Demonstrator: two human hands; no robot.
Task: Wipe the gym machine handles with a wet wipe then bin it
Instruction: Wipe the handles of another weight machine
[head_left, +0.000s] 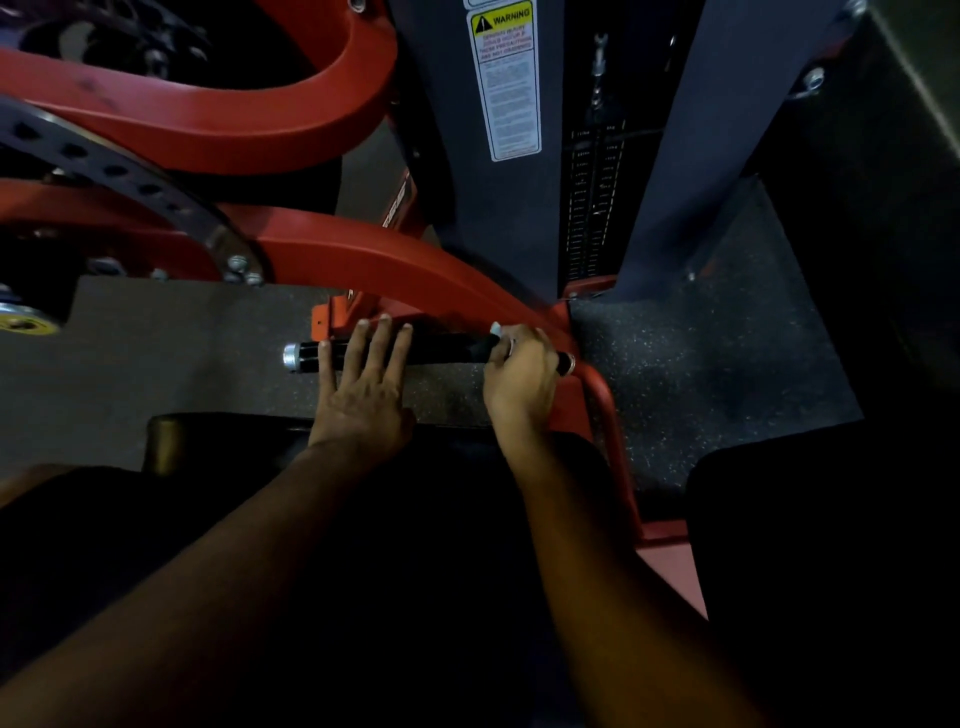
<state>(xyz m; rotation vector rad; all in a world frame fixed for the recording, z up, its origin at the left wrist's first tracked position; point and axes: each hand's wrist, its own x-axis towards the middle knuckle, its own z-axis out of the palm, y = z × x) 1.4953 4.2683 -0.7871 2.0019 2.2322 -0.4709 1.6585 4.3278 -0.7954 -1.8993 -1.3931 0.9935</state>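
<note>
Stage: wiping, mid-way | my right hand (519, 371) grips wet wipe (496, 328) around black handle (447, 347) | my left hand (363, 379) lies flat on it, fingers straight | left — other handles, binning.

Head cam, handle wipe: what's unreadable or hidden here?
- Wet wipe: only a pale corner shows above the right hand; the rest is hidden by its fingers.
- Handle: partly covered by both hands; the left hand lies flat on it.
- Warning label: small print blurred.
- Bin: not in view.
</note>
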